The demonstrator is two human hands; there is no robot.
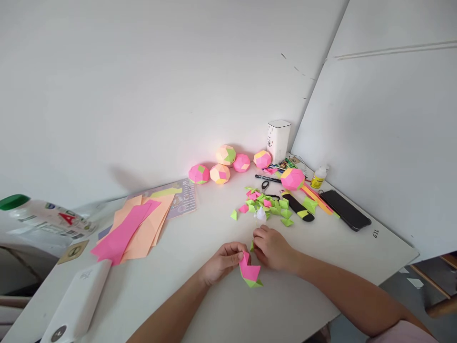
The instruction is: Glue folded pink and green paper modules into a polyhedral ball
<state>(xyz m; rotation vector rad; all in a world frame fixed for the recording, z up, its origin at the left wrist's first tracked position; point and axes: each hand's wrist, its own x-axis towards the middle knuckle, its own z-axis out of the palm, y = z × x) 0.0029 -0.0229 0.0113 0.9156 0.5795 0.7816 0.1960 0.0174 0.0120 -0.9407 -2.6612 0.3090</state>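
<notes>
The left hand (223, 262) pinches a pink-and-green paper shape (251, 273), likely light, crushable, best held by creases; the right hand (274, 250) grips a green piece (252, 246).

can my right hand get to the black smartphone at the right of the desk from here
Probably yes: the black smartphone lies flat with nothing on it, and only bare white desk shows between it and your right hand.

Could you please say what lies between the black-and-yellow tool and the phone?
A green paper piece and coloured paper strips, in the head view.
</notes>
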